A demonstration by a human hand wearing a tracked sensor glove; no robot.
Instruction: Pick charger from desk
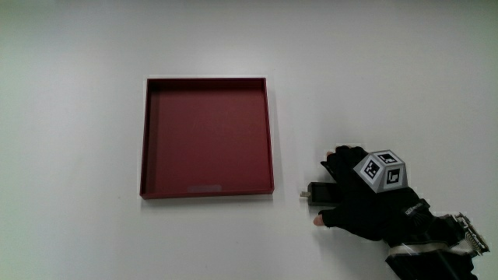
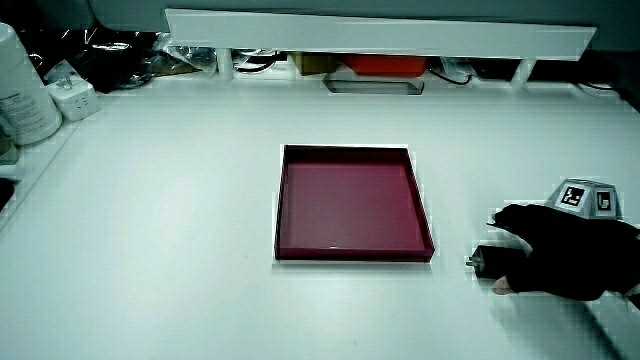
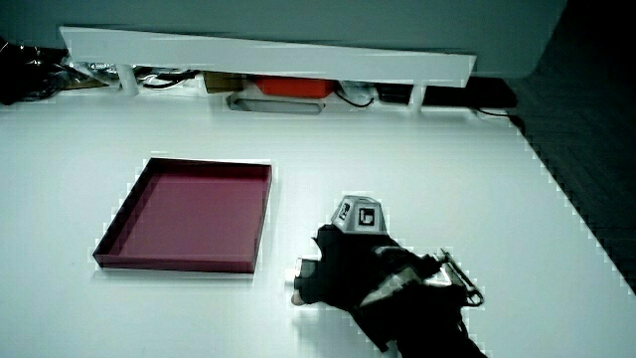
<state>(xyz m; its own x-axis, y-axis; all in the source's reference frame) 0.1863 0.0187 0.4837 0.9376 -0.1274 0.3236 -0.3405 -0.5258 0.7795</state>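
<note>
A small black charger (image 1: 317,191) lies on the white desk beside the red tray (image 1: 207,192), near the tray's corner closest to the person. The gloved hand (image 1: 346,198) rests over the charger's end farthest from the tray, the patterned cube (image 1: 383,169) on its back. Its fingers (image 1: 333,161) and thumb (image 1: 319,221) are spread wide on either side of the charger, with gaps between them and its body. In a side view the charger (image 2: 484,262) pokes out from under the hand (image 2: 560,255) toward the tray (image 2: 350,256). The tray holds nothing.
A low white partition (image 2: 380,32) runs along the table's edge farthest from the person, with a red object (image 2: 385,65) and cables under it. A white bottle (image 2: 20,90) and a white plug block (image 2: 70,98) stand near one corner.
</note>
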